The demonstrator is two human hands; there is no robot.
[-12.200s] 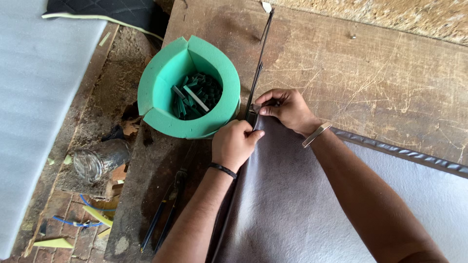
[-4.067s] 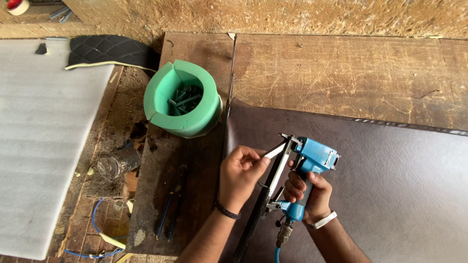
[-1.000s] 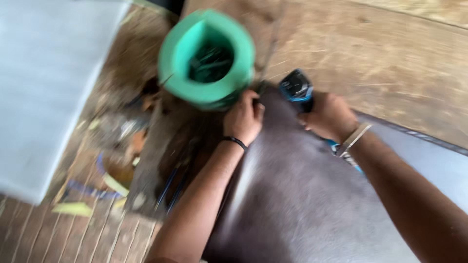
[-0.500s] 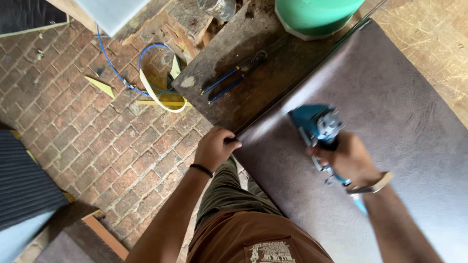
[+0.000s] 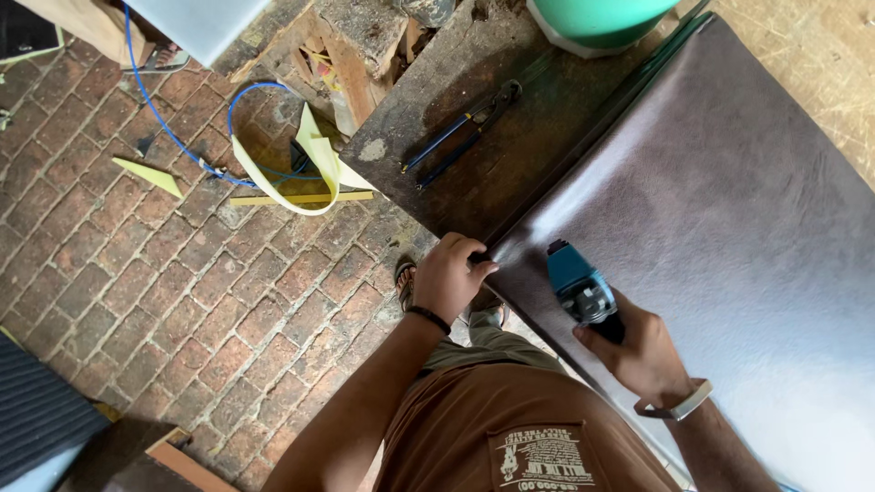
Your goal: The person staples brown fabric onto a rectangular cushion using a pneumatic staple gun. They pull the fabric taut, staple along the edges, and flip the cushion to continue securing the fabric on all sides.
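Note:
A large dark brown leatherette-covered panel (image 5: 729, 210) lies on a worn wooden workbench (image 5: 437, 137). My left hand (image 5: 451, 278) pinches the near corner edge of the brown covering at the bench's edge. My right hand (image 5: 638, 351) grips a blue pneumatic staple gun (image 5: 579, 287), its nose pointing at the panel's near edge, close to my left hand. A band sits on each wrist.
Blue-handled pliers (image 5: 460, 137) lie on the bench beside the panel. A green foam tub (image 5: 606, 18) stands at the top edge. Below is a brick floor (image 5: 182, 310) with a blue hose (image 5: 182, 137), yellow strips (image 5: 292, 178) and wood scraps.
The view has tilted further toward the floor. My right hand has brought the staple gun down toward the panel's near edge, closer to my left hand, which still holds the corner.

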